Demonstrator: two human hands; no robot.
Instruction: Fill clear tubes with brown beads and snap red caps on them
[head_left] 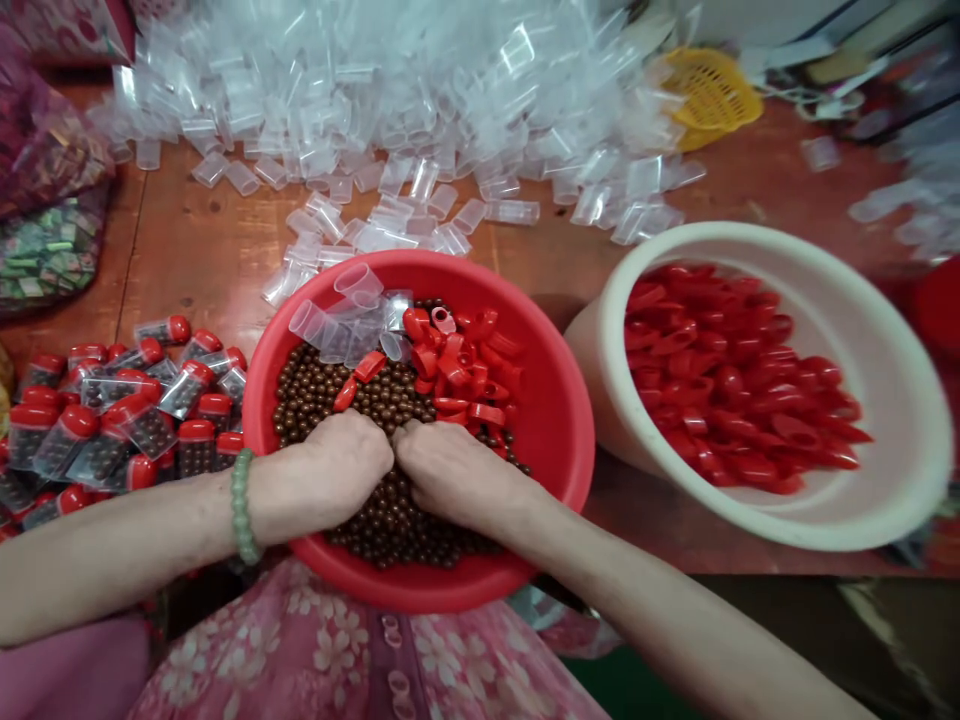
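A red basin (566, 440) holds brown beads (397, 515), clear plastic tubes (341, 330) at its back left and red caps (465, 365) at its back right. Low over the beads, my left hand (349, 465) is closed, its fingertips turned down and hidden; a green bead bracelet (242, 505) circles that wrist. My right hand (442, 470) is closed too and nearly touches the left one at the middle of the basin. Something small and dark shows by its fingers, too unclear to name. Whatever either hand grips is hidden.
Right of the basin stands a white tub (885, 510) of red caps. Filled, red-capped containers (112, 420) lie in a heap at the left. A large pile of clear tubes (420, 90) and a yellow basket (712, 95) are at the back. Mesh bags (49, 240) sit back left.
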